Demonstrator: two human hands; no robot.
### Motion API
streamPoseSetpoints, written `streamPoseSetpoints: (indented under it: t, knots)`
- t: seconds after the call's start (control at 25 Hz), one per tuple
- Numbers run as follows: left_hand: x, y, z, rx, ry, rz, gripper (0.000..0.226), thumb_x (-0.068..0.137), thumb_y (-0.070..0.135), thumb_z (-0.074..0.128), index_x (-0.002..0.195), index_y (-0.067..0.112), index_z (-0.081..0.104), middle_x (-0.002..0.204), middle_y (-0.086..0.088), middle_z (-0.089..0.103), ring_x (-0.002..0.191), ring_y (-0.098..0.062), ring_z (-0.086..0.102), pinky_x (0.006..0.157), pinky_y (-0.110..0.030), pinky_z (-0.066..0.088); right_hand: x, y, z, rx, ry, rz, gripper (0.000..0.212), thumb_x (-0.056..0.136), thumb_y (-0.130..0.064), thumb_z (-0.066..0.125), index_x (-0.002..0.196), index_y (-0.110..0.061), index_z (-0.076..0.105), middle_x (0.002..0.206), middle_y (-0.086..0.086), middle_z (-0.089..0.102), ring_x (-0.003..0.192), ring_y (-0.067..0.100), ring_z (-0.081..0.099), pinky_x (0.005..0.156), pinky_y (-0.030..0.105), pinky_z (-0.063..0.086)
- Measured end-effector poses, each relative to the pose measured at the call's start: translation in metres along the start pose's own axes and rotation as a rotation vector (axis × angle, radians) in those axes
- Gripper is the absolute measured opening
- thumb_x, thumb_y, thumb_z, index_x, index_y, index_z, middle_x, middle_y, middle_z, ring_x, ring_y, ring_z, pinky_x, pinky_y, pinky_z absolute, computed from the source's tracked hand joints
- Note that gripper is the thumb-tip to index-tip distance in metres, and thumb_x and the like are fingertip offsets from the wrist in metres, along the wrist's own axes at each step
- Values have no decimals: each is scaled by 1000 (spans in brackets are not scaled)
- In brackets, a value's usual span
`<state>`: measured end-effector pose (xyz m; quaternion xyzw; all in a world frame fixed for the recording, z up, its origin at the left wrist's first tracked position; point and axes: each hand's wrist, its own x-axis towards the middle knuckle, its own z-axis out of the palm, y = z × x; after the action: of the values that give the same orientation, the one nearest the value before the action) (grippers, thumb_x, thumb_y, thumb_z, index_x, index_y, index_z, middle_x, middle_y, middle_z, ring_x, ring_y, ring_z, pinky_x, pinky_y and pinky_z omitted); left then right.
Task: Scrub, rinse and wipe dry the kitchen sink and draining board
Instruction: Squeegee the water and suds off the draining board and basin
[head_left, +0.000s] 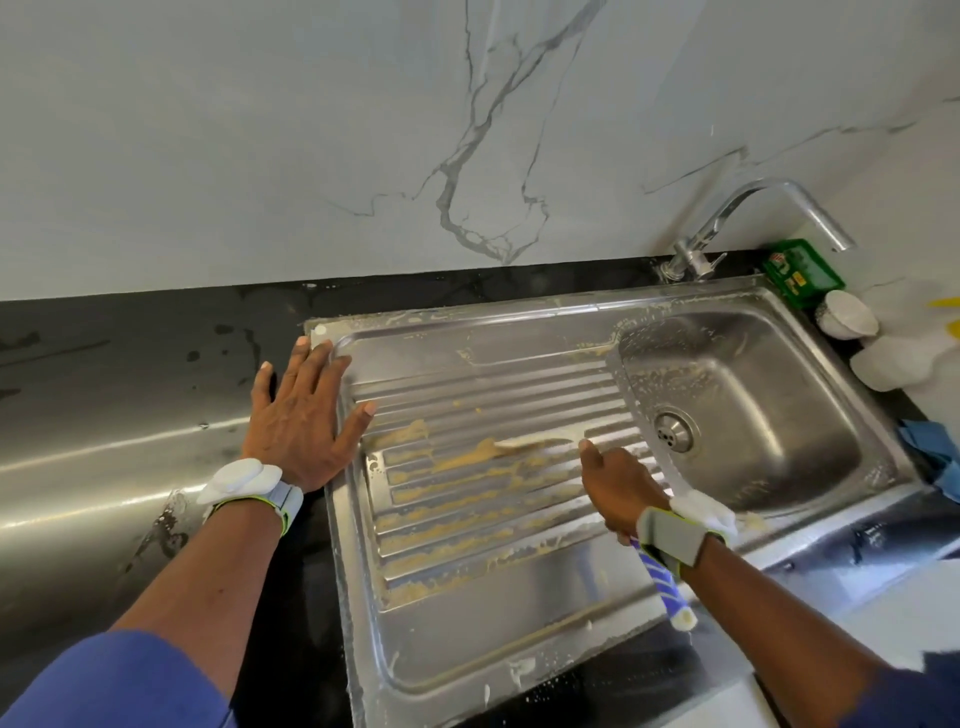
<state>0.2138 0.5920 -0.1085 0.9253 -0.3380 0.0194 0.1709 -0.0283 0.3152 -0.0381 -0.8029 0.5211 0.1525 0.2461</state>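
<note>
A steel sink unit fills the middle of the head view. Its ribbed draining board (498, 587) is smeared with tan grime and foam. The sink bowl (789, 415) lies to the right, with a drain (674, 430) and specks of foam on its walls. My right hand (621, 488) grips a brush with a blue and white handle (662, 577). The blurred brush head (524, 443) lies on the ribs. My left hand (298, 413) rests flat with fingers spread on the board's left edge and the dark counter.
A chrome tap (727, 218) rises behind the bowl. A green packet (802, 270) and white round things (847, 314) sit at the far right corner. A blue cloth (935, 447) lies right of the bowl. The wet black counter (130, 364) stretches left; a marble wall stands behind.
</note>
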Motion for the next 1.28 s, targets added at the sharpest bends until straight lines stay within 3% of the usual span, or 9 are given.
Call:
streamPoseSetpoints:
  t: [0.08,0.2,0.4,0.48,0.72,0.84,0.96,1.12,1.28]
  knots:
    - [2,0,1,8,-8,8,84,97,76,14,157,22,36,170,-4,24,160,-21,6,125,-59,8,-15,-6,-21,90,-69,-46,57,101,-60,30,71,-17,55,65,6,56,54,26,54,46,28,42]
    - [4,0,3,8,-14,7,84,96,76,14,156,22,36,169,-5,25,160,-22,7,125,-59,8,24,-43,-51,209,109,-119,63,98,-61,33,57,-16,50,55,6,56,52,28,56,57,40,50]
    - [2,-4,2,6,0,12,80,98,73,18,156,22,37,169,-5,26,160,-22,8,125,-59,10,122,-82,-53,143,101,-57,58,103,-52,30,105,-4,61,114,24,68,93,39,67,77,42,52]
    - [2,-4,3,14,-9,13,79,98,73,19,156,22,38,169,-5,26,160,-23,8,125,-59,10,118,-70,-42,104,118,-46,67,105,-50,29,122,6,62,117,24,65,104,39,64,82,40,50]
    - [2,-1,-3,11,-41,4,84,96,75,14,157,22,37,169,-4,25,160,-22,6,126,-58,8,54,8,-33,-26,129,-9,65,107,-46,29,117,7,65,123,30,64,116,43,60,95,40,44]
    - [3,1,-1,-1,-38,0,84,96,76,15,156,22,38,169,-5,26,160,-22,7,126,-58,9,29,28,-34,-26,62,-14,64,102,-57,29,95,-7,69,93,18,70,86,38,68,74,41,52]
    - [5,0,1,-9,-25,-24,84,96,77,15,156,22,36,168,-5,27,160,-22,8,125,-58,11,26,4,-57,181,56,-40,62,98,-63,33,64,-15,53,56,6,55,50,29,57,51,36,47]
    - [3,-2,2,20,-16,-25,83,95,76,18,156,22,37,167,-6,29,159,-23,11,124,-58,12,84,-48,-78,139,149,-128,62,98,-64,32,70,-14,57,86,16,67,82,36,68,82,46,56]
    - [6,-3,2,22,-18,-36,81,96,74,21,156,22,37,167,-6,29,159,-23,11,124,-57,12,107,-68,-57,70,135,-158,59,106,-45,31,100,0,69,116,27,68,104,41,65,91,44,51]
